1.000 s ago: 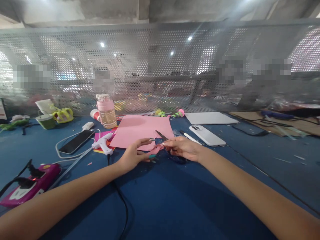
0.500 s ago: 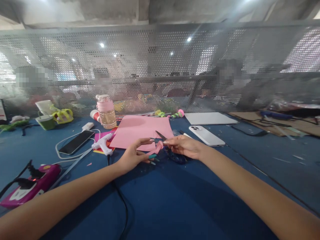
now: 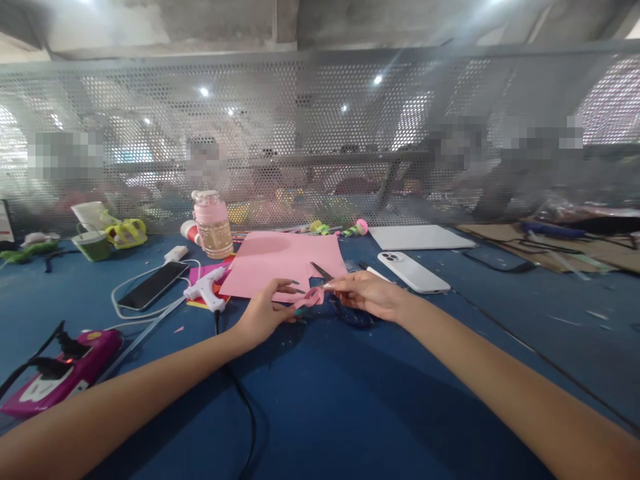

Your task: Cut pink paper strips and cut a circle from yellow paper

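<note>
My left hand (image 3: 264, 308) and my right hand (image 3: 367, 293) meet over the blue table (image 3: 350, 400). Both pinch a small curled strip of pink paper (image 3: 311, 297) between their fingertips. A thin green stick pokes out under the strip near my left fingers. Dark scissors (image 3: 325, 275) lie just behind the strip, their handles under my right hand. A large pink paper sheet (image 3: 280, 261) lies flat behind both hands.
A white glue gun (image 3: 206, 289) lies left of the sheet, a black phone (image 3: 153, 284) with white cable beyond it. A pink bottle (image 3: 214, 224), a white phone (image 3: 413, 271), a magenta power strip (image 3: 60, 373) and a perforated metal screen (image 3: 320, 133) surround the area.
The pink strip has curled tighter and risen a little between my fingertips. My left fingers have closed further on it. Both arms stay in place.
</note>
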Action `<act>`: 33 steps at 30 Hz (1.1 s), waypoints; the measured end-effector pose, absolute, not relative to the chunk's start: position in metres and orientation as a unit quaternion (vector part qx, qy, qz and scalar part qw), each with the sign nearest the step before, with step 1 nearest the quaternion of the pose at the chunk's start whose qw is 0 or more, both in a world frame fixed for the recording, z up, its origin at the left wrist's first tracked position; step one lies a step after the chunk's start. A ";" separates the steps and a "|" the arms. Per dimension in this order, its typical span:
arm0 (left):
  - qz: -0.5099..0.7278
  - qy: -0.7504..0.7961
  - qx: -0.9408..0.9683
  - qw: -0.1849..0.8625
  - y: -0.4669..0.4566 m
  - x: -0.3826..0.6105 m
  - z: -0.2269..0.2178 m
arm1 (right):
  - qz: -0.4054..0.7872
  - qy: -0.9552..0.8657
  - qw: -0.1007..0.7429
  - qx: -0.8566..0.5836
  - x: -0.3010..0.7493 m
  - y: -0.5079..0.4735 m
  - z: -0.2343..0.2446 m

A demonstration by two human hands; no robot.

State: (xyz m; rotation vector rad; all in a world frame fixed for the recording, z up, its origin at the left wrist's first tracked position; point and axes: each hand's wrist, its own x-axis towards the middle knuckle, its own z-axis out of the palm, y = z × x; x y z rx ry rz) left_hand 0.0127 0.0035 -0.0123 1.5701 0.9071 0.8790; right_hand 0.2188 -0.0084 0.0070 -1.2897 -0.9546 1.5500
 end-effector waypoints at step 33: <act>0.543 0.254 0.752 0.273 0.012 0.002 -0.018 | 0.720 -0.423 0.398 -0.380 0.189 -0.030 0.003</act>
